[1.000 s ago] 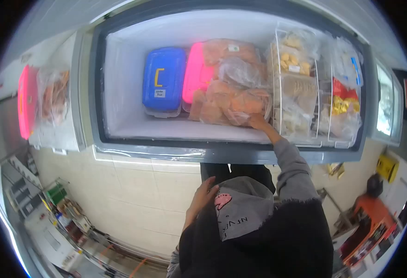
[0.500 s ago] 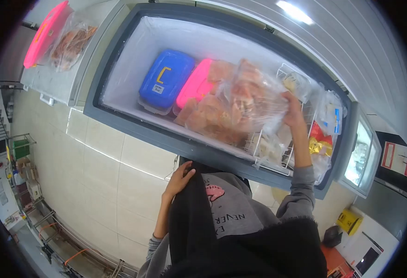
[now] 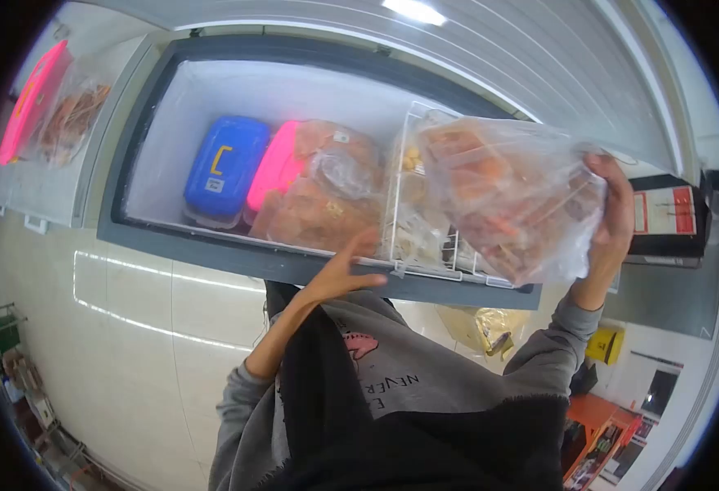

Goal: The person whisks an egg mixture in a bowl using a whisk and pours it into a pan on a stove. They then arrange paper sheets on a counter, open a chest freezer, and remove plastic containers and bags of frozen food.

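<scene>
My right hand [image 3: 615, 204] grips the gathered end of a clear plastic bag of frozen meat [image 3: 507, 196], lifted over the right end of the chest freezer [image 3: 327, 272]. The bag hides much of the white wire basket [image 3: 393, 221] beneath it. My left hand [image 3: 345, 274] hovers at the freezer's front rim, fingers spread, holding nothing. Just beyond it, more bagged meat [image 3: 319, 213] lies inside the freezer. To the left of that meat sit a pink-lidded container [image 3: 276, 168] and a blue-lidded container [image 3: 227, 164] with a yellow handle and a label.
At the far left, a pink lid [image 3: 34, 102] and another bag of meat [image 3: 73, 119] rest on a white surface. The raised freezer lid [image 3: 539, 57] stands along the back. A yellowish plastic bag [image 3: 490, 327] lies on the floor near my body.
My right hand has raised the meat bag out of the freezer and to the right. My left hand has come up from my side to the front rim. The view has shifted right.
</scene>
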Motion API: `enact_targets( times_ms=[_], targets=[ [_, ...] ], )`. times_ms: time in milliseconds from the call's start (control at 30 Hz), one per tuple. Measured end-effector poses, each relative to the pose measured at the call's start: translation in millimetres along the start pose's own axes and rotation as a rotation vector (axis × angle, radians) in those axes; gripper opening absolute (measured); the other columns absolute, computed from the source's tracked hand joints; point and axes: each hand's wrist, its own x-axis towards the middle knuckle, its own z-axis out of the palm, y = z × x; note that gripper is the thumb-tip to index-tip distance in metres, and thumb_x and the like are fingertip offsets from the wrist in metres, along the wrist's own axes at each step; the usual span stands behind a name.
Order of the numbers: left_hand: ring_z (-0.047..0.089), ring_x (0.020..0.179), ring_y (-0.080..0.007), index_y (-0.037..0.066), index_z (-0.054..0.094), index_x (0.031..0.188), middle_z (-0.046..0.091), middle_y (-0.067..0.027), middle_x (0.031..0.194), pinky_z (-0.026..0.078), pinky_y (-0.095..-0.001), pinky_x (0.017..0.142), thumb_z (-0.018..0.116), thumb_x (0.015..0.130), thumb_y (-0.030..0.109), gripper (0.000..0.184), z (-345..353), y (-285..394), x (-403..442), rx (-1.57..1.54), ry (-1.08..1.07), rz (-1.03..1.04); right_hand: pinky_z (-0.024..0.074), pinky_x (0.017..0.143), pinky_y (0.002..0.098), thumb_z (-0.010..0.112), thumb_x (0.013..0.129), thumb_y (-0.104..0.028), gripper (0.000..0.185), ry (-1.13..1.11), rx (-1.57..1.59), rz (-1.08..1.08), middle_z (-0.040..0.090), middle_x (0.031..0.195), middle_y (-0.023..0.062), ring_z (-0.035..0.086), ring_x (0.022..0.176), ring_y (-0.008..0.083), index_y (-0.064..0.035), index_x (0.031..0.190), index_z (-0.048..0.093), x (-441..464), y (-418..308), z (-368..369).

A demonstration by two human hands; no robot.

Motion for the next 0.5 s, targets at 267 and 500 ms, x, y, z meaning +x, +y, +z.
enact_targets(
  times_ms=[267,500],
  targets=[
    [0.028,0.124,-0.023,0.007,0.01,0.135,0.027,-0.0102,0.135,0.029,-0.0376,0.1,0.085,0.048,0.014,0.115,60.1,131.7,45.9,-0.206,-0.25,0.21,0.0456,0.082,0.0307,0.053,0.081,-0.014,0.023,0.215,-0.193,-0.92,0.06,0.09,0.0113,0.058,0.086,0.0193,0.0,0.098,0.056,-52.9,-13.2,30.0],
    [0.034,0.119,-0.0238,0.003,0.018,0.132,0.035,-0.0132,0.127,0.031,-0.036,0.098,0.082,0.056,0.017,0.1,76.7,145.5,9.5,-0.434,-0.04,0.3,0.0484,0.06,0.0286,0.064,0.074,-0.022,0.022,0.002,0.363,-0.069,0.06,0.075,0.0061,0.058,0.065,0.0175,-0.0033,0.083,0.059,-4.6,-19.7,23.0]
  ],
)
